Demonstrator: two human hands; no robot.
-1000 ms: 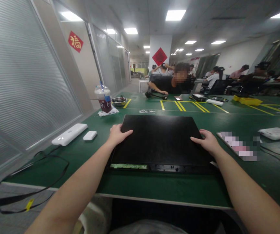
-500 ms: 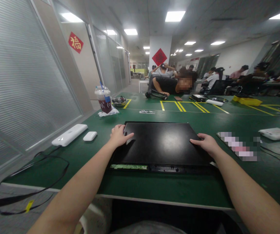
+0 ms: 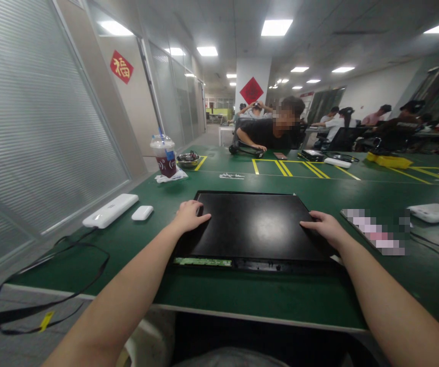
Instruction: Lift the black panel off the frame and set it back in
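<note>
A black flat display panel (image 3: 250,229) lies on the green table, with a thin green circuit strip (image 3: 203,262) along its near edge. My left hand (image 3: 189,216) grips the panel's left edge, its thumb on top and the other fingers at the side. At the right edge, my right hand (image 3: 324,227) has its thumb on the dark surface and its fingers along the side. A small pale tab (image 3: 336,259) shows by the near right corner.
Left are a white power bank (image 3: 111,210), a small white case (image 3: 142,213), black straps and a drink cup (image 3: 165,157). A blurred flat item (image 3: 374,232) and white box (image 3: 435,212) lie right. Across the table (image 3: 280,306) a person (image 3: 269,130) leans over.
The person across the table has raised and turned their head. The panel's far left corner looks slightly lower within its frame; both my hands keep nearly the same places.
</note>
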